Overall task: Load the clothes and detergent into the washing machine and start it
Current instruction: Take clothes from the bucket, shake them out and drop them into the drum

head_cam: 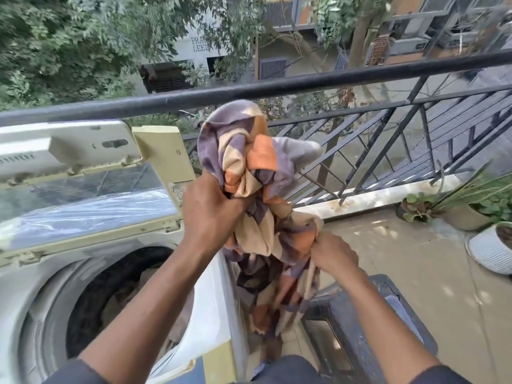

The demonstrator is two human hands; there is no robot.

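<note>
Both hands are closed on one patchwork cloth [257, 189], purple, orange and cream: the left hand [210, 209] grips a bunched wad up high, the right hand [332, 253] pinches a lower fold, and a long tail hangs between the washing machine [33, 286] and the dark plastic stool [360, 328]. The cloth sits to the right of the machine, outside the drum [116, 300], close to the balcony railing [249, 90]. The lid [83, 195] is up and the drum is open, with some laundry apparently already inside, though it is dim in there. Main risk, as a judgement: the hanging tail is long, so when the bundle swings left it may drape over the machine's right edge or catch the raised lid's corner, leaving fabric half out and stopping the lid from closing. The tail may also drag on the floor or snag the stool and pick up dirt. The top wad rides near rail height, so a loose throw could send it over the edge to the street below. A tightly bunched cloth may also wash badly or unbalance the load. No detergent is visible, so that step looks not yet done.
</note>
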